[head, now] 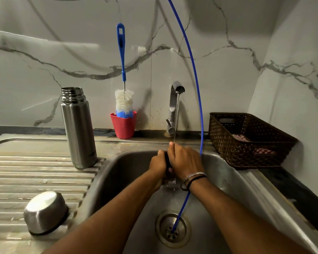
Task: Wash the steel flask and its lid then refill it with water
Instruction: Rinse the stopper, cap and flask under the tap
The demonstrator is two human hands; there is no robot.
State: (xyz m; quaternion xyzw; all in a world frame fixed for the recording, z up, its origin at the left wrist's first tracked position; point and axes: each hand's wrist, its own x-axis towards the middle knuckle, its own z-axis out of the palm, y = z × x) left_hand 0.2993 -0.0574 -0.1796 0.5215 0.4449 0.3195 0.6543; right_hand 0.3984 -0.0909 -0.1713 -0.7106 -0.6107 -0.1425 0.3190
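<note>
Forearms nearest | left hand and right hand grip dark lid under tap stream | wet, likely slippery: hold by rim | steel flask stands uncapped

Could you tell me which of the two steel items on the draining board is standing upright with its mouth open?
The tall steel flask near the back wall stands upright, uncapped. The steel cup nearer the camera lies upside down.
</note>
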